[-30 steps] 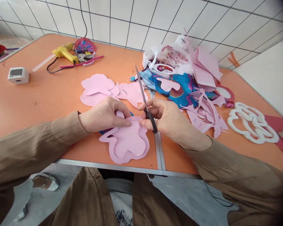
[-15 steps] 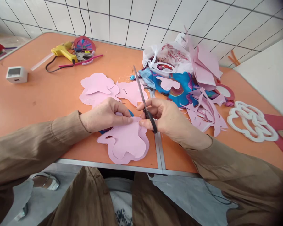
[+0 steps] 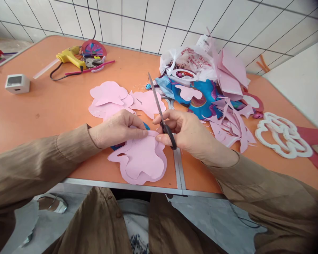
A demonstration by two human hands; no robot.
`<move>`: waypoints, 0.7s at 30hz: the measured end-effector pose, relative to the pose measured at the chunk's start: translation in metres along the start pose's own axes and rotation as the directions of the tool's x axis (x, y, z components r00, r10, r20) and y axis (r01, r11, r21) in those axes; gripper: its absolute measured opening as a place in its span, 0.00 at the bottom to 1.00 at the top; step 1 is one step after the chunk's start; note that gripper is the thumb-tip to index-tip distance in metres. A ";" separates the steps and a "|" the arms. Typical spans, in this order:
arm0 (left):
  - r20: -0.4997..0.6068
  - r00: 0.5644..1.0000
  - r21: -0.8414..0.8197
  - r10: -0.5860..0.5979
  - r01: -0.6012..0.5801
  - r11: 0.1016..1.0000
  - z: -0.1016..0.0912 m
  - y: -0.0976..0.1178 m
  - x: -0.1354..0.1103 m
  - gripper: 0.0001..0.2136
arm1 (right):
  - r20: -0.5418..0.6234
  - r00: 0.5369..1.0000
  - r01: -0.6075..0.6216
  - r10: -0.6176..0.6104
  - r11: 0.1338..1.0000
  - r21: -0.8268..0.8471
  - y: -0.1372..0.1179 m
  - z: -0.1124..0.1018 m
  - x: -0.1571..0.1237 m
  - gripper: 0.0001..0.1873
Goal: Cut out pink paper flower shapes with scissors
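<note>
My left hand [image 3: 124, 128] pinches the upper edge of a pink foam cutout [image 3: 141, 160] near the table's front edge. This cutout is layered, a smaller wavy shape lying over a larger one. My right hand [image 3: 178, 130] has scissors [image 3: 156, 98] hooked in its fingers, blades pointing up and away from the pink piece. Its thumb also presses on the cutout's top right edge, close to my left fingertips. Beyond my hands lie more pink cutouts [image 3: 110, 95], and one pink piece [image 3: 145, 102] carries a small dark mark. Something blue shows partly from under my left hand.
Pink scraps [image 3: 231, 123] are heaped to the right, beside a blue patterned bag [image 3: 201, 98] and a white plastic bag [image 3: 190, 63]. White cloud-shaped frames [image 3: 283, 135] lie far right. A yellow glue gun [image 3: 71, 58] and a small white box [image 3: 17, 84] are at the left.
My hands and the pink cutout stay almost in place. The view has shifted very slightly; the scissors remain in my right hand.
</note>
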State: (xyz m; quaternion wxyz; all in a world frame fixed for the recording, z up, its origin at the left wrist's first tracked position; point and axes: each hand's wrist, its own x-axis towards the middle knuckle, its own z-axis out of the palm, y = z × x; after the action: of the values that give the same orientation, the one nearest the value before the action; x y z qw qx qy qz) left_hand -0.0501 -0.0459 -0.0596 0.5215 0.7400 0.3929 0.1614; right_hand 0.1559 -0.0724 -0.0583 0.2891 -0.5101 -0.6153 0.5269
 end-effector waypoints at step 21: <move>-0.105 0.978 0.359 0.178 -0.130 0.924 0.010 0.001 -0.003 0.09 | -0.080 0.996 -0.040 0.034 0.997 -0.070 -0.009 0.004 -0.002 0.13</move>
State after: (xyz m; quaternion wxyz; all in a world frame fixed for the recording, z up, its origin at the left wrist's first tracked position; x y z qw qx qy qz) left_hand -0.0451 -0.0544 -0.0621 0.3390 0.8369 0.3905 0.1794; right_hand 0.1499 -0.0746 -0.0506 0.2848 -0.5517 -0.6123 0.4894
